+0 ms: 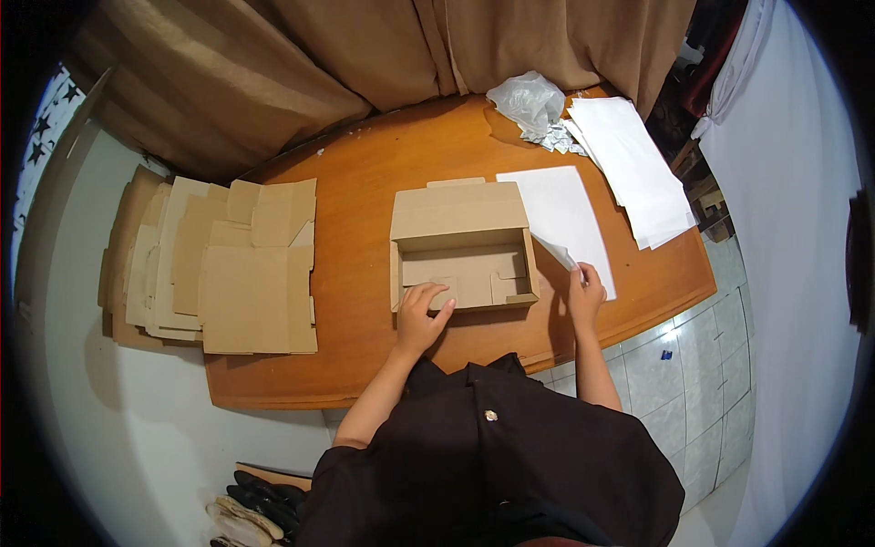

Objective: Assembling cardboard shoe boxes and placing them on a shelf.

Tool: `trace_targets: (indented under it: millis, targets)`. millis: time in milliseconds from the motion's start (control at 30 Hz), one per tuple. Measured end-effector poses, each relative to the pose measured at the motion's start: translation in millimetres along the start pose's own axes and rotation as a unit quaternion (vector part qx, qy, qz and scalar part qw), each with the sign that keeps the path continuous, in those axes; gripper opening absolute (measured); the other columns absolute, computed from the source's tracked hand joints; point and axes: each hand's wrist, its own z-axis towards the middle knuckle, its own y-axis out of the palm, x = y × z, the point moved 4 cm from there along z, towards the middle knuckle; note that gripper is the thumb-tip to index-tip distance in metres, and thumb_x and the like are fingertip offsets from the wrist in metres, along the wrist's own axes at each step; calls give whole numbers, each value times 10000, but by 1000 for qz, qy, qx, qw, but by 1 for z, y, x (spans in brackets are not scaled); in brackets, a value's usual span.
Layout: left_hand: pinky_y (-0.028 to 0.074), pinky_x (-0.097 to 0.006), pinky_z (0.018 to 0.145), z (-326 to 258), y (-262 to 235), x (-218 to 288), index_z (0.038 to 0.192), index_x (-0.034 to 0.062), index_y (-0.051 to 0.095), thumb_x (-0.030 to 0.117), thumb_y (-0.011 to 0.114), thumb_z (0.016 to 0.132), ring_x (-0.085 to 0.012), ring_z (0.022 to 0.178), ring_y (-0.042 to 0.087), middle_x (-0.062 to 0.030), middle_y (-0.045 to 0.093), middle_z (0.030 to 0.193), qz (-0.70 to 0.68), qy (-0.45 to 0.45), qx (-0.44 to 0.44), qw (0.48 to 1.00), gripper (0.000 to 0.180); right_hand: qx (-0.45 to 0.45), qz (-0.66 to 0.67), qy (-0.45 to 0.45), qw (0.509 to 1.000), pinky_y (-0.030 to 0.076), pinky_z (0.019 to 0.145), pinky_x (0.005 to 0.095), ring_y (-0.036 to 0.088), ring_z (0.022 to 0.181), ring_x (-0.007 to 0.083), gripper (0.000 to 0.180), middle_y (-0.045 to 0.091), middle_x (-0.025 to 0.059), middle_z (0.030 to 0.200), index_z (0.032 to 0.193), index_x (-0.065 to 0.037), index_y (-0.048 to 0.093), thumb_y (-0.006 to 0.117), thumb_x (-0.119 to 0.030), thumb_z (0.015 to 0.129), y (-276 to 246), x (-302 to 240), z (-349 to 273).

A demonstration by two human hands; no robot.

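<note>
An open cardboard box [463, 246] sits near the middle of the wooden tabletop [365, 173], its lid flap folded back toward the far side and its inside bare, with folded flaps lying on its floor. The left hand [423, 314] rests on the near wall of the box at its left corner, fingers curled over the edge and into the box, thumb on the outside, so that it grips the cardboard wall. The right hand [585, 294] lies just right of the box, near the tabletop's near edge, its fingertips pressed together on the near corner of a white paper sheet [561, 219]; that corner is lifted slightly off the wood. The sheet stretches away from the hand toward the far side, just beside the box's right wall.

Farther right, a stack of white sheets [633, 169] lies slanted along the right edge of the tabletop. At the far edge sits a crumpled clear plastic bag [527, 100] with a small heap of little packets [558, 139] beside it. On the left, a pile of flat cardboard blanks [232, 269] overlaps the left end of the tabletop. Brown curtains [365, 55] hang behind the far edge. The person wears a dark shirt [492, 447].
</note>
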Motion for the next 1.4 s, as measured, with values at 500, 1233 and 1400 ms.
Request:
trace_targets:
  millis: [500, 1233, 1400]
  targets:
    - [444, -342, 816, 37, 15, -4, 940, 21, 640, 234, 586, 846, -274, 925, 580, -137, 617, 959, -148, -101, -103, 978, 239, -193, -240, -69, 949, 74, 1003, 683, 231, 1347, 295, 791, 261, 149, 1437, 1356, -168, 313, 657, -187, 643, 15, -6, -16]
    - [461, -320, 785, 73, 53, 52, 1082, 4, 595, 351, 549, 888, -201, 872, 599, -114, 620, 1006, -208, -125, -297, 924, 401, -112, 236, 7, 965, 429, 533, 278, 492, 577, 99, 170, 560, 18, 711, 921, -8, 610, 589, -139, 816, -18, -19, -24]
    - [464, -288, 747, 75, 65, 61, 1084, -27, 590, 412, 563, 875, -157, 874, 592, -117, 625, 998, -344, -252, -318, 847, 486, -158, 79, -289, 941, 438, 806, 343, 574, 922, 252, 188, 601, 126, 980, 932, -6, 596, 589, -135, 795, -6, -75, -51]
